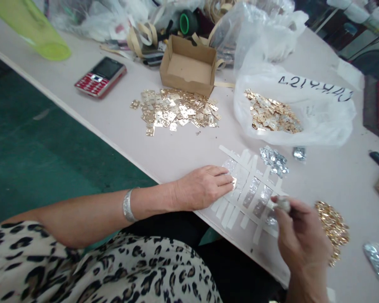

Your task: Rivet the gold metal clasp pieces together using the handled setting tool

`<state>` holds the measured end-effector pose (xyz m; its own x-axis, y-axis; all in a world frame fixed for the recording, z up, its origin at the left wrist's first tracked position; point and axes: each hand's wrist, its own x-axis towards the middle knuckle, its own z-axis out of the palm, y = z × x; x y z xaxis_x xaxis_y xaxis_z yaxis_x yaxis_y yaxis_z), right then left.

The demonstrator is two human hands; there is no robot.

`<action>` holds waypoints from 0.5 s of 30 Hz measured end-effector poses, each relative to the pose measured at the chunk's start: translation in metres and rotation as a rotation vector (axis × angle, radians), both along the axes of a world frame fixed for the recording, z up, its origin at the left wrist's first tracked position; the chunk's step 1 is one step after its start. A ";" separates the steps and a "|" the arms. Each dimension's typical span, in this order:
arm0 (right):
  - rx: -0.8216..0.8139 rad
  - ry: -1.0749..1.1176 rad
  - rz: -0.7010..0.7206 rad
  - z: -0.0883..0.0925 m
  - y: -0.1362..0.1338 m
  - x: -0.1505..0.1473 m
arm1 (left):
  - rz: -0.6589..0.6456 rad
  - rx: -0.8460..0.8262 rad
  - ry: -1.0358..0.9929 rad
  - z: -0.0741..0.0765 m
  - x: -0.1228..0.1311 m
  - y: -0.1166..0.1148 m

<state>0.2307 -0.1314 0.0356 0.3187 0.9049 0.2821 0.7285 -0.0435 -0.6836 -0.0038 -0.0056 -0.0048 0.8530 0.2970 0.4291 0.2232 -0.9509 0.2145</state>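
Note:
My left hand [205, 187] is closed at the table's near edge, with a small gold metal plate [234, 182] at its fingertips. It rests over the left part of a patch of crossed pale tape strips [244, 200] with clear plastic between them. Over the right part, my right hand [300, 229] is closed, thumb against fingers. A pale, lumpy bit [283, 204] shows at its fingertips; I cannot make out what it is. Small silver discs [274, 160] lie just beyond the strips. A heap of small gold pieces [333, 229] lies right of my right hand.
Flat gold plates [177, 110] are piled before an open cardboard box [189, 63]. More lie in a white plastic bag [322, 113]. A red phone [101, 77] and yellow-green container [47, 40] sit left. Small silver packets [376, 261] lie right. The table edge [113, 145] runs diagonally.

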 end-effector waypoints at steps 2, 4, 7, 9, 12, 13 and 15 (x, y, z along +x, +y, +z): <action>0.210 0.410 -0.173 0.007 0.012 -0.007 | 0.000 -0.002 0.012 0.001 0.000 0.000; 0.338 0.804 -0.194 0.012 0.028 -0.011 | -0.005 -0.004 0.025 0.003 0.000 0.000; 0.387 1.135 -0.132 0.009 0.053 -0.011 | -0.012 -0.002 0.020 0.004 -0.002 0.000; 0.381 1.227 -0.116 0.000 0.066 -0.011 | -0.014 -0.002 0.020 0.004 -0.002 0.000; 0.329 1.295 -0.092 -0.013 0.079 -0.014 | -0.007 -0.005 0.027 0.004 -0.003 0.001; 0.317 1.304 -0.074 -0.015 0.081 -0.016 | -0.002 -0.007 0.028 0.004 -0.003 0.001; 0.317 1.305 -0.029 -0.019 0.083 -0.020 | 0.006 -0.016 0.029 0.004 -0.003 0.000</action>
<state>0.2106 -0.0484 0.0170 0.5310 0.8461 -0.0456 -0.4576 0.2411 -0.8558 -0.0072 -0.0053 -0.0006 0.8632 0.3092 0.3992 0.2357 -0.9459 0.2229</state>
